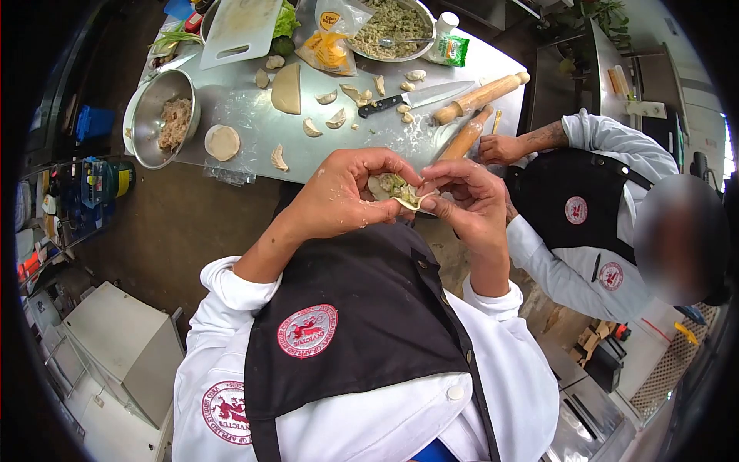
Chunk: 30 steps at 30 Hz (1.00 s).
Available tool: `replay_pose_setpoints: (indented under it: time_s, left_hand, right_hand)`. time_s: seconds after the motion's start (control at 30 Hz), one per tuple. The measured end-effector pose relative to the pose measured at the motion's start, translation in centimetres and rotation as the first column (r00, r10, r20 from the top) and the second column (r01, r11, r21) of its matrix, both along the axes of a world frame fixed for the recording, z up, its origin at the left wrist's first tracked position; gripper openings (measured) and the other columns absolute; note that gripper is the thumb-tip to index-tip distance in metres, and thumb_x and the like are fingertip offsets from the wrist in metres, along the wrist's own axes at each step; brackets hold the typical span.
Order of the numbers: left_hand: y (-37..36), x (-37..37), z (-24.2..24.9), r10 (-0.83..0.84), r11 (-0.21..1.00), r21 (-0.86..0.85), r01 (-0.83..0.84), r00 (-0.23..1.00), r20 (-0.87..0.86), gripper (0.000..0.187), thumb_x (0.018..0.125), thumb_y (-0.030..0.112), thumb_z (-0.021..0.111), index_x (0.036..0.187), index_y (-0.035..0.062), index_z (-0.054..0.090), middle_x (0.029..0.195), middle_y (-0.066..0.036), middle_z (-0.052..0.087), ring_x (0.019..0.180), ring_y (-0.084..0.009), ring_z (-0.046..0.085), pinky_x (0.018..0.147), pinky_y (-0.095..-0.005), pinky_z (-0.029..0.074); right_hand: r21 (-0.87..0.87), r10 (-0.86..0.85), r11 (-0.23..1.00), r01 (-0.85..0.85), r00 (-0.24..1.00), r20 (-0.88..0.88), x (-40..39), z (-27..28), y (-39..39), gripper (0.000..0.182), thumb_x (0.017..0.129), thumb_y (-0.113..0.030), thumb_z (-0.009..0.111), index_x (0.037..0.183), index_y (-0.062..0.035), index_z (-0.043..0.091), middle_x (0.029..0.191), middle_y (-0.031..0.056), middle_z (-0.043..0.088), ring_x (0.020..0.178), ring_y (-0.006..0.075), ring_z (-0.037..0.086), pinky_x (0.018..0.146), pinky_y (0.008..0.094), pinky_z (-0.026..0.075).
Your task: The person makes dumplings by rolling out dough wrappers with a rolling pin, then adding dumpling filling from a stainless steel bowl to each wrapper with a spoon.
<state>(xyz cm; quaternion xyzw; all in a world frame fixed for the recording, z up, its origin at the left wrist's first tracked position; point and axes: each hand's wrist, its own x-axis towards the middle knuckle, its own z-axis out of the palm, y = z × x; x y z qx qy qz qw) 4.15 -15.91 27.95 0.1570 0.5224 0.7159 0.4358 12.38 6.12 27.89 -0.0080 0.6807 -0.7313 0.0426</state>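
Note:
Between my two hands, in front of my chest, is a dumpling (pixel 399 189): a pale round wrapper partly folded around a chunky greenish filling that still shows. My left hand (pixel 342 192) cups it from the left, thumb and fingers closed on its edge. On the other side my right hand (pixel 471 199) pinches the wrapper's rim between thumb and fingertips. Bits of dough or flour stick to my left hand. Beyond my hands, several folded dumplings (pixel 336 118) lie scattered on the steel table (pixel 254 154), near a stack of round wrappers (pixel 222 142).
A steel bowl of minced meat (pixel 178 127) stands at the table's left; a large bowl of green filling (pixel 392 31) is at the back. A knife (pixel 419 97), dough piece (pixel 287 89) and rolling pins (pixel 481 98) lie on the table. A co-worker (pixel 593 200) stands close on the right.

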Motion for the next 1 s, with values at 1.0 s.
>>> replay_pose_setpoints:
  time_s: [1.0]
  left_hand:
    - [0.3,-1.7,0.1,-0.047,0.999,0.021,0.046,0.996,0.075,0.054,0.093,-0.007,0.065,0.141,0.0043,0.042,0.121,-0.01,0.069,0.097,-0.0154,0.072,0.076,-0.0267,0.062]
  right_hand:
    - [0.389,0.093,0.921,0.022,0.957,-0.275,-2.3,1.4,0.3,0.032,0.076,0.004,0.082,0.107,-0.0059,0.079,0.102,0.0098,0.071,0.086,0.0171,0.069,0.072,0.0282,0.054]
